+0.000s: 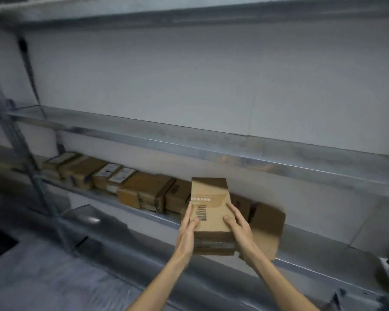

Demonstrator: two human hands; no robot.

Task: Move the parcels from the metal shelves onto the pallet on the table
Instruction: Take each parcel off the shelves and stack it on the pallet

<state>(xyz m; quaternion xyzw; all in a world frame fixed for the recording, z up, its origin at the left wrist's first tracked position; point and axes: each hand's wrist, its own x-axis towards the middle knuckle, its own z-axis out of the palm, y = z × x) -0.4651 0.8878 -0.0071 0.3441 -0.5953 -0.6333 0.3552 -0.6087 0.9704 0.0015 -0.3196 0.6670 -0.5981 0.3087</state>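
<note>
- Gripping the box from both sides: left hand along its left side with the thumb laid over the top face beside the barcode, right hand along its right side with the thumb on top as well.
- Held lengthwise and tilted, near end lower, across the front edge of the lower shelf, towards that shelf's right half; cannot tell whether its far end rests on anything.
- Printed with pale lettering and a darker brown band on the top face.
- Just right of the box and touching the right hand's far side: an open carton, flap hanging over the shelf's front edge.
- Behind and to the left, lined up along the shelf towards its left end: a row of brown parcels, several with white labels.
- Above these, an upper shelf of bare metal.
- At the left end of both shelves, a slanted metal post.
- Blurred at the right edge, part of another brown parcel.
</note>
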